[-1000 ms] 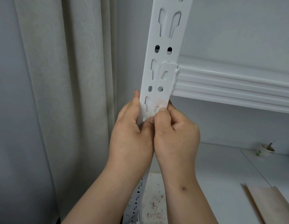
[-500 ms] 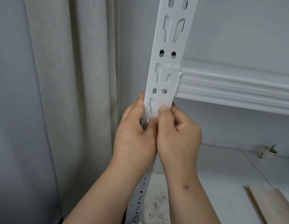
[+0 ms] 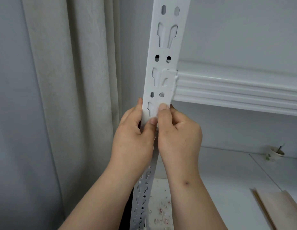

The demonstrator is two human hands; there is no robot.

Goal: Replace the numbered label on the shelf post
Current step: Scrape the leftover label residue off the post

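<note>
The white slotted metal shelf post (image 3: pixel 162 77) is pinched between left hand (image 3: pixel 132 138) and right hand (image 3: pixel 179 135); thumbs have crept slightly upward, suggesting label residue is being rubbed off.

The white metal shelf post (image 3: pixel 167 52) is standing upright and leaning slightly in the view, running from the top edge down past the lower edge. Pairs of keyhole slots and small oval holes are repeating down its face. A white beam bracket is hooking into its right side at mid-height. No numbered label is showing clearly on it.
</note>
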